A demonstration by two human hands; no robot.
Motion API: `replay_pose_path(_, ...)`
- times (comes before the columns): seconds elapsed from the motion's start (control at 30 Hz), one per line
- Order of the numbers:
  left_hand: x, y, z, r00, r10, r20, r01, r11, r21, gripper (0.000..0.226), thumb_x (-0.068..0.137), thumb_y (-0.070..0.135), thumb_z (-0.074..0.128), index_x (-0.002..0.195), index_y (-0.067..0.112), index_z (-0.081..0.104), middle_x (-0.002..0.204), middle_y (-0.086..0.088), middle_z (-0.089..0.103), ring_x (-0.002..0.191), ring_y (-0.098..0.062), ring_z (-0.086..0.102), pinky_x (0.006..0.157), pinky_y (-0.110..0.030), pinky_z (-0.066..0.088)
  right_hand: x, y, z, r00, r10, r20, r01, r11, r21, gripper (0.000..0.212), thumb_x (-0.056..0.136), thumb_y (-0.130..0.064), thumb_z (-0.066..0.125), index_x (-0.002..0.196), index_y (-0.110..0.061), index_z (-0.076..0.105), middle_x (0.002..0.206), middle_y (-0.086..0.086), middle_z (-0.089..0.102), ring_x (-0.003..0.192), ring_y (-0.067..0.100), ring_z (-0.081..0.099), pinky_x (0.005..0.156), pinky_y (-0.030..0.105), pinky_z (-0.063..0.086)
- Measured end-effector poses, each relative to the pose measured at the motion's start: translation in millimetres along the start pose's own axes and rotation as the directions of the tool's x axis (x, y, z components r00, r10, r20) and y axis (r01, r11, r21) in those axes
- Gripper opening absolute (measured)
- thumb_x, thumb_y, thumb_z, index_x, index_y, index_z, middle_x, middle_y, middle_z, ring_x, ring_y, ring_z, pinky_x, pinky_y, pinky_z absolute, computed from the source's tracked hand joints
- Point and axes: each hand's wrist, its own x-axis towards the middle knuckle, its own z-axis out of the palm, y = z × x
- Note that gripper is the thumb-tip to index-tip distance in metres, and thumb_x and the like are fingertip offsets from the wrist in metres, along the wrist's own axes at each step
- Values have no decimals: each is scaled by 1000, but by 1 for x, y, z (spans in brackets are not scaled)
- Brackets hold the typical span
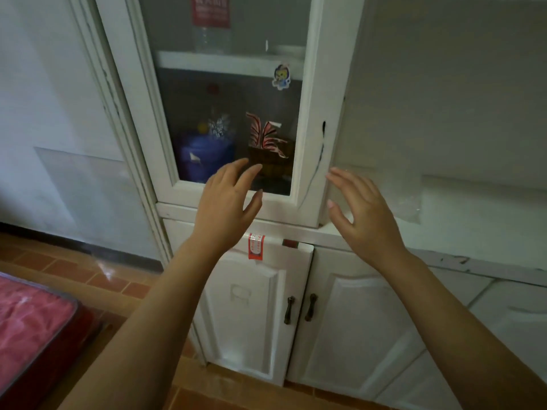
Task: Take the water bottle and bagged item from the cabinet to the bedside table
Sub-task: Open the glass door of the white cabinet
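A white cabinet (313,119) stands before me with its glass door shut. Behind the glass, on the upper shelf, a clear water bottle (211,28) with a red label stands at the top of the view. On the lower shelf sit a bagged item (217,128) above a blue tub (204,156) and a brown box with a red-striped wrapper (269,143). My left hand (228,208) hovers open in front of the door's lower glass. My right hand (364,211) is open beside the door's right frame. Neither hand holds anything.
Below are white lower doors with two dark handles (300,309) and a red seal sticker (256,246). A white counter (473,232) runs to the right. A red-covered bed corner (32,329) lies at the lower left on the tiled floor (74,270).
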Motion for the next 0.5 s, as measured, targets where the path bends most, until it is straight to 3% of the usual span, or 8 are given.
replay_pose_path(0.5, 96, 14, -34, 968, 112, -225, -99, 993, 69, 43, 88, 23, 54, 129, 12, 46, 137, -17, 42, 126, -32, 39, 103, -48, 33, 76, 9, -65, 980, -55, -190, 55, 998, -9, 58, 86, -41, 28, 133, -12, 44, 136, 8, 48, 125, 24, 41, 103, 31, 27)
